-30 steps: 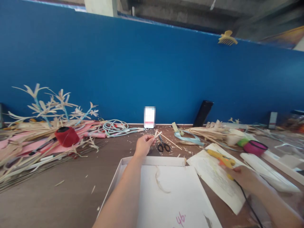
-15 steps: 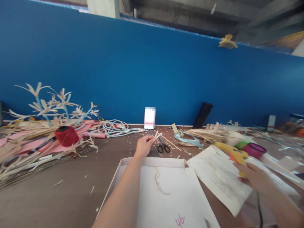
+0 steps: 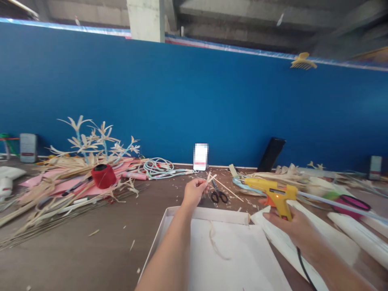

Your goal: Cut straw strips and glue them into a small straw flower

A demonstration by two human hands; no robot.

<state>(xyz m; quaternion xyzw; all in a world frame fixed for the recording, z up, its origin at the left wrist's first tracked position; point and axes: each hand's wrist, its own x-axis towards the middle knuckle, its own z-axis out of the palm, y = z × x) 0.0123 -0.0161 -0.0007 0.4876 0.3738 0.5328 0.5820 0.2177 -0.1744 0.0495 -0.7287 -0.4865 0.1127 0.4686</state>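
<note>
Thumb and fingertips of my left hand (image 3: 194,191) pinch a few thin pale straw strips (image 3: 211,177) that cross each other, held above the far edge of a white box lid (image 3: 209,215). Black-handled scissors (image 3: 219,197) lie on the table just beyond, to the right of that hand. My right hand (image 3: 292,221) grips a yellow glue gun (image 3: 274,191) by its handle, nozzle pointing left toward the strips but well apart from them. A small orange light glows on its side. One curled fibre strand (image 3: 216,242) rests in the lid.
Left, dried straw flowers (image 3: 85,139) on blue stems stand behind a red roll (image 3: 103,176) and a pile of straw. A lit phone (image 3: 200,157) leans on the blue partition (image 3: 194,93). A black object (image 3: 271,154) leans farther right. Papers and a magenta pouch (image 3: 351,205) lie right.
My right hand has lifted the glue gun from over the paper and brought it left, closer to my left hand. The left hand keeps its pinch on the strips. The view has shifted slightly left.
</note>
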